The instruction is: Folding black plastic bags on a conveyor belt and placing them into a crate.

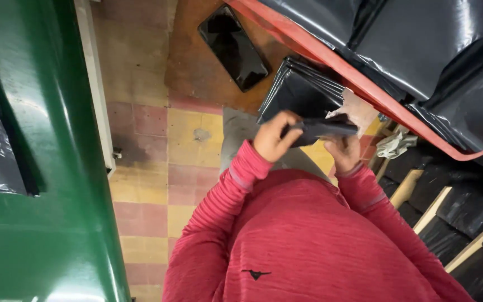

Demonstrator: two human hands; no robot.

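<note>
Running off the left edge, a glossy green metal machine body is only partly seen. Left hand curls, pinching a folded black plastic bag at chest height; right hand grips beneath, fingers partly hidden.

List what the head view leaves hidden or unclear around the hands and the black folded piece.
- Right hand: its fingers sit under the black folded piece, so the grip is unseen.
- Left hand: its fingertips are curled over the piece's end; the palm is hidden.
- Stack of black sheets: the far side is covered by the red rail.
- Green machine: cut off by the left edge.
</note>
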